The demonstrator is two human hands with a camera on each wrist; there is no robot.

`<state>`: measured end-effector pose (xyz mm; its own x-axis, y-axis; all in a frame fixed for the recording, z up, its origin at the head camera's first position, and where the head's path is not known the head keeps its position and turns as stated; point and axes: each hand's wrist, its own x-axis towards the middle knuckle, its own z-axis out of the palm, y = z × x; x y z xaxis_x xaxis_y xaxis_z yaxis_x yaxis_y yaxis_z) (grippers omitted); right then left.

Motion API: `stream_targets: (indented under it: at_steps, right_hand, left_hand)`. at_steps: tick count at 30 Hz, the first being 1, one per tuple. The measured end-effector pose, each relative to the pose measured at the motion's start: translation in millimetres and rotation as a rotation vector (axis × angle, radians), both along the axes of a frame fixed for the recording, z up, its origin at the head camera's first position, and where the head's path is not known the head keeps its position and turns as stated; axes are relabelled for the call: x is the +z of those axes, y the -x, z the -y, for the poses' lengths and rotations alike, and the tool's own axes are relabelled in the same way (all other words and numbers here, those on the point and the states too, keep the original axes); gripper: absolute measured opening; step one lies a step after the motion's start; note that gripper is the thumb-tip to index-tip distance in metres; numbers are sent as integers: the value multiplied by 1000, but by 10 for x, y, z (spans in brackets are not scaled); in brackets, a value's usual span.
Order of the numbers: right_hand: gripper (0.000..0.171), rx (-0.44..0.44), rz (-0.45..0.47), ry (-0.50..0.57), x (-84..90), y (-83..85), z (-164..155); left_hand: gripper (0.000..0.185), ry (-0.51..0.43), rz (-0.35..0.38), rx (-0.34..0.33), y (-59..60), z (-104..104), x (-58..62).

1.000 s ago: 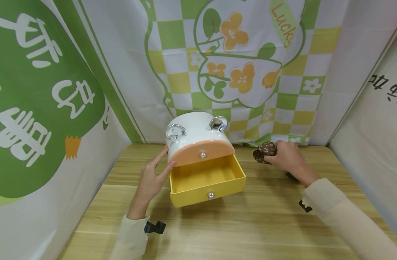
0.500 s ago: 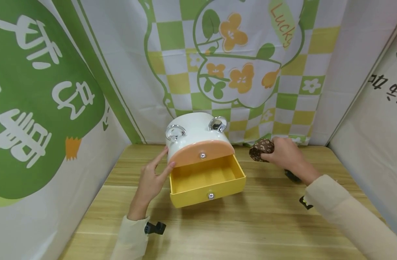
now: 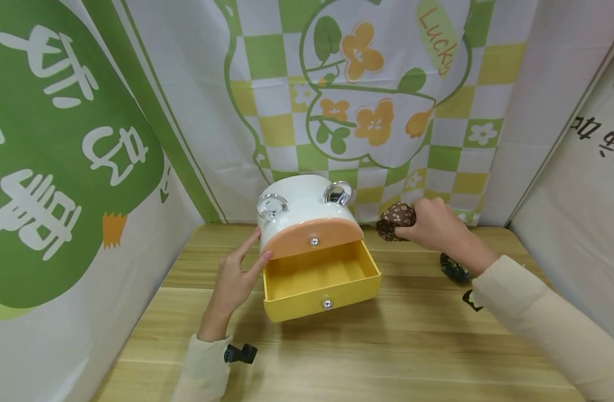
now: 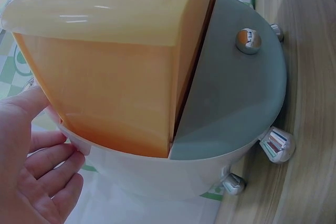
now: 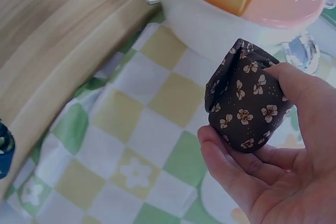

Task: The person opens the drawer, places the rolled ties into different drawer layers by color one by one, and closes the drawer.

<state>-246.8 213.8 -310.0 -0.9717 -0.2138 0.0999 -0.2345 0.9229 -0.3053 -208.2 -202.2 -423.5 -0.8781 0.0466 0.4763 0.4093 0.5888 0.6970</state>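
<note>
The bundle (image 3: 397, 221) is flower-patterned brown, the lower drawer (image 3: 304, 309) yellow.

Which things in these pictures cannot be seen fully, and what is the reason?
- Brown flowered bundle: head view; the right hand covers one end.
- Dark patterned item: right wrist view; the left edge cuts it off.
- Upper drawer: head view; its closed front hides the inside.
- Yellow drawer: left wrist view; the top edge partly cuts off its front.
</note>
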Motion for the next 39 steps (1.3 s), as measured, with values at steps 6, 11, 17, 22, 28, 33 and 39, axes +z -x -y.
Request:
stream_targets:
  at_steps: [6, 11, 17, 22, 28, 33, 39]
  right_hand:
    - [44, 31, -6, -26, 148, -32, 148]
    - [44, 51, -6, -37, 235, -73, 269]
    - [44, 89, 2, -39, 270, -140, 394]
    - [39, 151, -15, -23, 251, -194, 488]
    - [29, 213, -11, -20, 241, -215, 581]
    - [25, 236, -10, -21, 253, -244, 644]
    - [24, 252, 19, -3, 258, -283, 716]
  left_hand:
    - [60, -7, 11, -2, -7, 13, -5]
    - [60, -9, 18, -5, -12, 23, -7]
    - [61, 2, 12, -2, -11, 26, -14]
    - [61, 1, 16, -7, -29, 25, -22]
    - [61, -2, 10, -12, -16, 16, -20]
    - [61, -1, 4, -11, -1, 14, -14]
    - [61, 2, 0, -13, 12, 17, -10]
